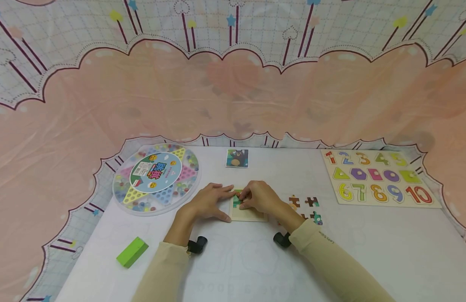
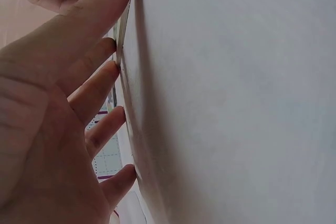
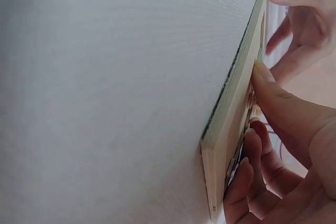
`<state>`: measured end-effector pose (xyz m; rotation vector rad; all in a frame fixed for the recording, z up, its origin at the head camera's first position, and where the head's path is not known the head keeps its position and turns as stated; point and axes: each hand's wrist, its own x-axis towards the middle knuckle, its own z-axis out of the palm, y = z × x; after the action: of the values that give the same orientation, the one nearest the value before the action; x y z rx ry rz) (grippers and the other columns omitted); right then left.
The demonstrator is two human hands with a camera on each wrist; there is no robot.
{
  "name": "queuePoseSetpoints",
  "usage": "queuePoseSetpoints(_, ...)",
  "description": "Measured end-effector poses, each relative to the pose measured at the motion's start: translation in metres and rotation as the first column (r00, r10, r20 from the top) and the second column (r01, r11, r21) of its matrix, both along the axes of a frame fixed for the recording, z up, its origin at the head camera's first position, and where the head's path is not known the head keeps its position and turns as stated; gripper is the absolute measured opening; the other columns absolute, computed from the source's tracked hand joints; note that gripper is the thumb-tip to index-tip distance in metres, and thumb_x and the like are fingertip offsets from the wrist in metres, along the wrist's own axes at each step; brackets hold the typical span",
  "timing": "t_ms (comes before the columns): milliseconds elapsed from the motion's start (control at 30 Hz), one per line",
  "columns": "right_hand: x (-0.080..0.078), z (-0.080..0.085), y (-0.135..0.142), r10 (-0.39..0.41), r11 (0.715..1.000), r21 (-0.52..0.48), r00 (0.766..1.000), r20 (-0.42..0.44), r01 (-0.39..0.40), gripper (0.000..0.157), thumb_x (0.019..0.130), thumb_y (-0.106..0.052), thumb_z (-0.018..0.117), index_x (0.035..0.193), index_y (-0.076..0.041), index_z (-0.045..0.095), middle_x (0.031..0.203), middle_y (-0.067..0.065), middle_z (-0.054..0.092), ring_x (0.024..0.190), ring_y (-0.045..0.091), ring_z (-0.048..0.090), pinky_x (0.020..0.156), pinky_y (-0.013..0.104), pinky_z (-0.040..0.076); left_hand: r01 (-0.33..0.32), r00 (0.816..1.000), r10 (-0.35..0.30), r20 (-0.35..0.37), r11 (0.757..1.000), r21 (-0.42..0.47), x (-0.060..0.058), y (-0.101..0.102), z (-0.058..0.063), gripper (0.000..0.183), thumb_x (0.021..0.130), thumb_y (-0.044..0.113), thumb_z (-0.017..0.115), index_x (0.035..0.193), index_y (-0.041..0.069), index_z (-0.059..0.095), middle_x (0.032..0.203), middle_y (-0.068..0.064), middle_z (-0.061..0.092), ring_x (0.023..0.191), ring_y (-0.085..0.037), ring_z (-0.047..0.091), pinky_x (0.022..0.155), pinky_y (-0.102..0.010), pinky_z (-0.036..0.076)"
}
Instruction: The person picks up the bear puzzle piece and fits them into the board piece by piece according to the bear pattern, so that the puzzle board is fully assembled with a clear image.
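Observation:
A small square wooden puzzle tray (image 1: 250, 216) lies in the middle of the white table, with green and brown puzzle pieces (image 1: 236, 202) in its upper left corner. My left hand (image 1: 210, 202) rests at the tray's left side, fingers spread and thumb at the near corner. In the left wrist view its fingers (image 2: 100, 90) extend toward the table surface. My right hand (image 1: 260, 196) is over the tray, pinching a puzzle piece at the upper left between thumb and curled fingers; the hand hides most of that piece. The right wrist view shows the right thumb (image 3: 283, 103) low over the tray's face.
Loose jigsaw pieces (image 1: 312, 201) lie right of the tray, partly behind the right forearm. Beyond the tray is a bear picture card (image 1: 237, 158). A round Chinese checkers box (image 1: 155, 178) stands left, a green block (image 1: 132, 252) nearer, a number-and-shape board (image 1: 380, 178) at right.

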<state>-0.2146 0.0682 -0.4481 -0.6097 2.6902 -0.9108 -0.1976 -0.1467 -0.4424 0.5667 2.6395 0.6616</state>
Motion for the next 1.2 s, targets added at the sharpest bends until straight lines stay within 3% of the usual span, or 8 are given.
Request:
queuePoseSetpoints(400,-0.002,-0.001,0.001,0.021,0.999,-0.032,1.0,0.019,-0.02,0.015,0.08,-0.022,0.087,0.091,-0.014,0.08,0.095,-0.001,0.073,0.081,0.01,0.056,0.074,0.023,0.048,0.009,1.0,-0.009,-0.009,1.0,-0.01,0.0,-0.002,0.002,0.086,0.074,0.04,0.09,0.15,0.027,0.052,0.165,0.011,0.038,0.157,-0.028,0.028,0.123,-0.06,0.031)
queuePoseSetpoints(633,-0.004,0.005,0.014,0.123,0.991,-0.052,0.99,0.065,-0.12,0.024,0.087,-0.027,0.081,0.106,-0.013,0.079,0.103,-0.001,0.075,0.09,0.01,0.059,0.085,0.028,0.051,0.009,1.0,-0.009,-0.002,1.0,-0.025,0.0,0.0,0.001,0.086,0.074,0.04,0.089,0.15,0.027,0.051,0.166,0.012,0.037,0.157,-0.028,0.027,0.123,-0.06,0.031)
queuePoseSetpoints(800,-0.003,0.016,0.032,0.145,0.989,-0.046,0.989,0.033,-0.143,0.033,0.089,-0.029,0.079,0.117,-0.011,0.075,0.114,0.003,0.074,0.102,0.019,0.064,0.092,0.039,0.055,0.015,1.0,-0.016,-0.004,0.999,-0.048,0.0,0.002,0.0,0.086,0.074,0.042,0.089,0.15,0.029,0.051,0.166,0.013,0.035,0.157,-0.028,0.027,0.122,-0.061,0.032)
queuePoseSetpoints(1000,0.0,0.032,0.067,0.07,0.994,-0.081,0.997,0.017,-0.068,0.045,0.09,-0.024,0.079,0.13,-0.009,0.068,0.138,0.01,0.065,0.133,0.034,0.056,0.111,0.057,0.048,0.015,1.0,-0.015,-0.005,0.998,-0.055,0.001,0.003,-0.001,0.086,0.074,0.042,0.089,0.15,0.029,0.052,0.166,0.013,0.036,0.157,-0.027,0.027,0.123,-0.059,0.032)
queuePoseSetpoints(1200,0.003,0.035,0.109,0.009,0.995,-0.095,1.0,-0.018,-0.011,0.051,0.088,-0.021,0.081,0.134,-0.009,0.064,0.14,0.011,0.063,0.134,0.037,0.053,0.11,0.059,0.047,-0.005,1.0,0.005,0.008,0.999,-0.048,0.001,0.003,0.0,0.086,0.074,0.04,0.09,0.15,0.03,0.052,0.166,0.014,0.036,0.157,-0.028,0.026,0.123,-0.059,0.032)
